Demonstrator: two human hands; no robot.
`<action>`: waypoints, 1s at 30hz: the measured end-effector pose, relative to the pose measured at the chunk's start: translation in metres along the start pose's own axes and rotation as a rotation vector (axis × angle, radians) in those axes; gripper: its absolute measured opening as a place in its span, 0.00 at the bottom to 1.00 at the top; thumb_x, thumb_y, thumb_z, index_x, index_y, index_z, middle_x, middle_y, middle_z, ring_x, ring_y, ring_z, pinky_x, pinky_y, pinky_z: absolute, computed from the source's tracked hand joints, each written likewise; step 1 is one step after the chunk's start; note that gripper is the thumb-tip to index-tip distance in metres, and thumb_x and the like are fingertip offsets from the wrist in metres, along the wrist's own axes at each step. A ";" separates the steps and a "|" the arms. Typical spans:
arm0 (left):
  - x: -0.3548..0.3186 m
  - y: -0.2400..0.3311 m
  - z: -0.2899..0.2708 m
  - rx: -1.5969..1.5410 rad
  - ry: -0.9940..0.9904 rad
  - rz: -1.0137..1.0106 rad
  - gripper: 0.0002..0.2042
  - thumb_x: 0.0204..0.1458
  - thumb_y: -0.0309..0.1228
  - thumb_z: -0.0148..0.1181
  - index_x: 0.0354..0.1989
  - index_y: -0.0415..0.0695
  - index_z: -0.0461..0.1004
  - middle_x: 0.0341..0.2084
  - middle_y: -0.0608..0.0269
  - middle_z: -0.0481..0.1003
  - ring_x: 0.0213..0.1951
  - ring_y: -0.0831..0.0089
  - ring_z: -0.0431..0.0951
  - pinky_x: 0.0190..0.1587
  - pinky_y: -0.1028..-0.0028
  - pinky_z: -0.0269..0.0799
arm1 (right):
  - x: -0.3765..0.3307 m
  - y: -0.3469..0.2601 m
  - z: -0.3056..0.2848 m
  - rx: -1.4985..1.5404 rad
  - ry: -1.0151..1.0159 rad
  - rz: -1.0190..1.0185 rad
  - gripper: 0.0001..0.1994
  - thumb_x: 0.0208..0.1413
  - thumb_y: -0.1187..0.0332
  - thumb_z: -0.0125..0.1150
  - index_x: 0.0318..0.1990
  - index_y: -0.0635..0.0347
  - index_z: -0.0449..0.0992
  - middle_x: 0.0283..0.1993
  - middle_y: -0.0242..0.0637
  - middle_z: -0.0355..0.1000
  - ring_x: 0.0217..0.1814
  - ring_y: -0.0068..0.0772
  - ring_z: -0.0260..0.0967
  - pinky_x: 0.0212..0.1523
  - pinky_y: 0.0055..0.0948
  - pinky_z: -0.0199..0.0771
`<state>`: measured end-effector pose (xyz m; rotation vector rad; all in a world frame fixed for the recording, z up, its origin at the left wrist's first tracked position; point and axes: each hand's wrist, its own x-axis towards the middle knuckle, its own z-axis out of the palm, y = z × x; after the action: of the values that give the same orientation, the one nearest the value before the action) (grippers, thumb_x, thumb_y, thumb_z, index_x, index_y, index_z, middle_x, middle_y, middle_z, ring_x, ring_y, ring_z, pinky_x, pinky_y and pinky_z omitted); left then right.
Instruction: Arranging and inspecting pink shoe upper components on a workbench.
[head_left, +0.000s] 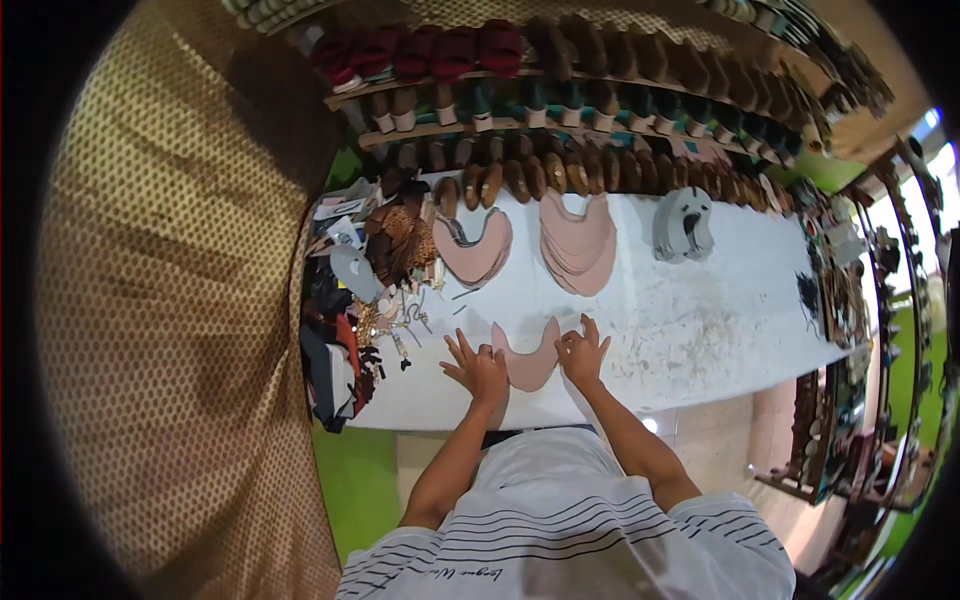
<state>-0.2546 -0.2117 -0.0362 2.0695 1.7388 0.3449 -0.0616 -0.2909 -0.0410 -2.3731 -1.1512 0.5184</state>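
Observation:
A pink, U-shaped flat piece [531, 371], like a shoe upper cut-out, lies at the near side of the white table with its two points facing away from me. My left hand [478, 371] pinches its left arm between thumb and forefinger, the other fingers fanned out. On the opposite arm, my right hand [583, 356] has a similar pinch, its remaining fingers raised. Beyond them rest two stacks of like pink pieces, a left stack [474, 262] and a larger right stack [578, 248]. Grey shows at the left stack's inner edge.
Grey-white curved pieces [683, 225] are stacked at the back right of the white table [640, 310]. Scraps and small metal fittings [392, 315] crowd the left end. Shelves of shoes [600, 120] line the back, with more racks at right. A patterned curtain [190, 330] hangs at left.

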 end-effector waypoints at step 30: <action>0.089 -0.116 -0.080 0.152 0.139 -0.173 0.10 0.53 0.40 0.68 0.35 0.49 0.86 0.76 0.51 0.52 0.78 0.42 0.40 0.68 0.21 0.31 | -0.041 -0.081 0.019 0.074 0.254 -0.187 0.14 0.55 0.66 0.70 0.48 0.55 0.81 0.76 0.51 0.57 0.80 0.57 0.50 0.70 0.81 0.41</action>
<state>-0.3751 -0.0965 -0.0257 2.0194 2.0685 0.3196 -0.1464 -0.2751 -0.0075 -2.1660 -1.1973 0.1873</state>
